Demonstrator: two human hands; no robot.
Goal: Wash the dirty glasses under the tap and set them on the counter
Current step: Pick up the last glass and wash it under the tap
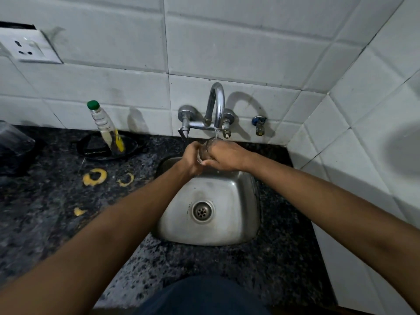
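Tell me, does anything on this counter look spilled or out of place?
Yes. Yellow ring-shaped stains and a smaller yellow smear mark the dark granite counter left of the sink, like dried spills. The green-capped bottle leans tilted in a black pan.

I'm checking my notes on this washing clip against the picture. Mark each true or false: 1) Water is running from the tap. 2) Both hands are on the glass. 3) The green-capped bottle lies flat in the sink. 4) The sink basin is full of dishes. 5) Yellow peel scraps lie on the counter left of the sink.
1) True: a thin stream falls from the tap into the glass.
2) True: the left hand and right hand both hold it.
3) False: the bottle leans on the counter.
4) False: the sink shows only its drain.
5) True: peel scraps.
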